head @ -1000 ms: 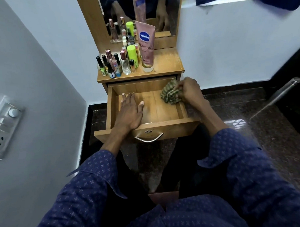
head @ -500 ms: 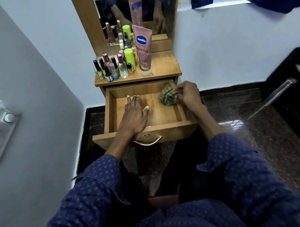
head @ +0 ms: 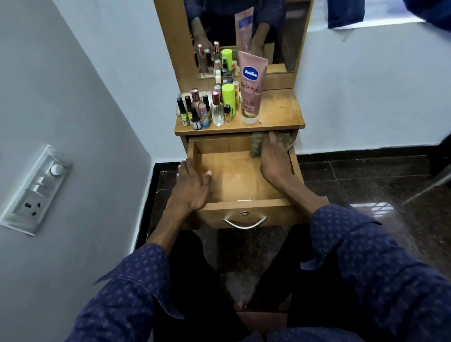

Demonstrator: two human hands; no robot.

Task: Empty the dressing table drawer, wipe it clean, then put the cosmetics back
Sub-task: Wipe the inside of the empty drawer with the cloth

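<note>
A person in a dark blue patterned shirt sits facing a narrow wooden dressing table (head: 276, 110) set against a white wall, a mirror (head: 286, 28) rising from the back edge of its top.

The drawer (head: 229, 178) is pulled fully out toward the person, its wooden floor bare, a curved metal handle (head: 245, 222) on its front panel.

The right hand (head: 274, 160) reaches along the drawer's right wall into the far right corner, fingers bent down over a green-and-tan cloth (head: 256, 146) and pressing it against the back wall. Part of the cloth also shows to the right of the hand, tucked under the edge of the tabletop.

The left hand (head: 191, 184) rests on the drawer's left wall near the front left corner, fingers spread apart and flat, thumb lying inside the drawer; it holds nothing.

On the tabletop a tall pink Vaseline tube (head: 252, 90) stands cap-down near the middle of the front edge. Left of it, filling the front left corner, stands a tight cluster of cosmetics (head: 207, 110): nail polish bottles with dark caps, a clear glass perfume bottle, and a lime green bottle (head: 228, 96) just beside the tube.

A switchboard (head: 34, 189) with a socket sits on the grey wall at left. The floor is dark polished stone.
</note>
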